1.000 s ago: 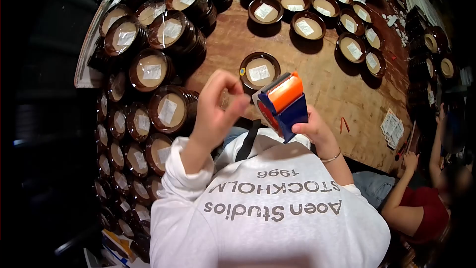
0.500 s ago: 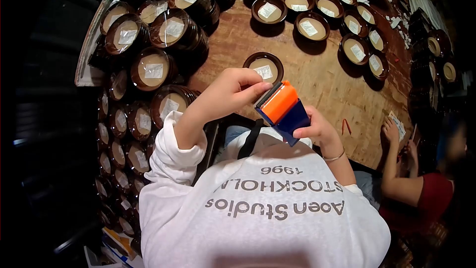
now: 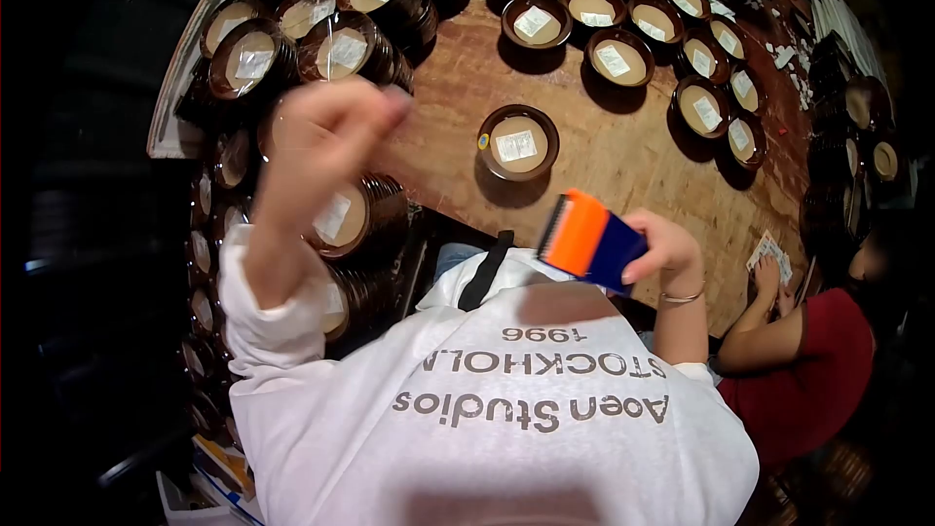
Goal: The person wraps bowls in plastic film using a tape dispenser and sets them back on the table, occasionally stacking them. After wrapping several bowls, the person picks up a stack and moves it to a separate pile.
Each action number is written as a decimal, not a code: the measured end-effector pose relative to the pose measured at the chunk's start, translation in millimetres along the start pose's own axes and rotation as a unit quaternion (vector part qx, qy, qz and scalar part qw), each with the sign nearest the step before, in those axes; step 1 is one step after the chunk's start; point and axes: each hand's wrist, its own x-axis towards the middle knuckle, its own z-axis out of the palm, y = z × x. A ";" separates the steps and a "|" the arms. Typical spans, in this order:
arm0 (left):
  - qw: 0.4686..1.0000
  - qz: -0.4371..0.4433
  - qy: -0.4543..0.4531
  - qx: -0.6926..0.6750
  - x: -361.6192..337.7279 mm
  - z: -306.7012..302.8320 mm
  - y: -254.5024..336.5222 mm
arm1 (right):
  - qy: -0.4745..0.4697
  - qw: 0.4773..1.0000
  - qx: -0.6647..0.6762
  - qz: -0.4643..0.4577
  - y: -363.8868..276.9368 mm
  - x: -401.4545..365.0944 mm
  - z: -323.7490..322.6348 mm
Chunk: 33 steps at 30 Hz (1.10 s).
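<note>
My right hand grips an orange-and-blue tape dispenser by its blue end, the dark toothed edge facing left. My left hand is raised over the stacked dishes on the left. It is smeared by motion, fingers curled and pressed together; I cannot tell what is in them. In front of me on the table sits a round brown dish with a tan inside. A white printed label lies in it, and a small yellow-and-blue round spot shows at its left rim.
Stacks of similar wrapped dishes fill the left side. More labelled dishes stand in rows at the back of the wooden table. At right, a co-worker's hand rests by printed labels.
My left hand has moved from the dispenser's toothed edge up and left over the stacks, uncovering the near dish. The dispenser has shifted slightly right and tipped sideways in my right hand.
</note>
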 end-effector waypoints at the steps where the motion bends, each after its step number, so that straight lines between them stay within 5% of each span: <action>1: 0.993 -0.048 0.094 -0.059 1.2 -20.5 0.0 | 0.012 1.000 -0.011 0.002 -1.0 -11.8 -8.7; 2: 0.982 -0.059 0.169 -0.056 5.5 -38.1 6.6 | 0.010 0.999 -0.040 0.015 -4.5 -24.8 -20.0; 3: 0.996 -0.047 0.080 0.004 8.6 -68.3 0.6 | 0.008 0.997 -0.069 0.028 -9.8 -37.5 -30.4; 5: 0.995 -0.037 0.081 0.049 19.4 -56.5 -10.0 | 0.041 0.990 -0.125 0.060 -40.4 -55.0 -40.7; 9: 0.944 -0.066 0.285 0.151 43.8 -2.6 -82.8 | 0.254 0.958 -0.127 -0.030 -98.0 -77.1 -67.9; 11: 0.933 -0.203 0.216 0.206 47.0 27.8 -124.9 | 0.235 0.945 -0.202 0.103 -146.0 -68.6 -86.8; 12: 0.929 -0.190 0.236 0.211 41.7 49.3 -142.7 | 0.304 0.929 -0.182 0.103 -159.8 -54.8 -61.4; 13: 0.925 -0.179 0.256 0.217 36.9 69.8 -160.7 | 0.220 0.919 -0.262 0.197 -184.2 -38.2 -63.9; 15: 0.924 -0.225 0.263 0.165 24.3 102.2 -188.6 | 0.224 0.871 -0.355 0.257 -199.6 -14.5 -58.0; 17: 0.906 -0.329 0.242 0.108 11.5 129.2 -211.2 | 0.219 0.843 -0.401 0.285 -209.6 14.8 -52.9; 21: 0.878 -0.386 0.275 0.071 -15.5 180.9 -269.3 | 0.218 0.773 -0.494 0.333 -210.1 85.5 -44.9; 23: 0.875 -0.361 0.311 0.090 -27.3 208.3 -309.4 | 0.109 0.761 -0.506 0.391 -207.5 121.9 -54.8; 27: 0.861 -0.395 0.313 0.070 -38.3 216.6 -322.5 | 0.104 0.753 -0.526 0.381 -202.3 157.9 -55.0; 33: 0.859 -0.463 0.198 0.098 -42.3 227.3 -312.9 | 0.077 0.750 -0.510 0.413 -193.2 173.4 -65.7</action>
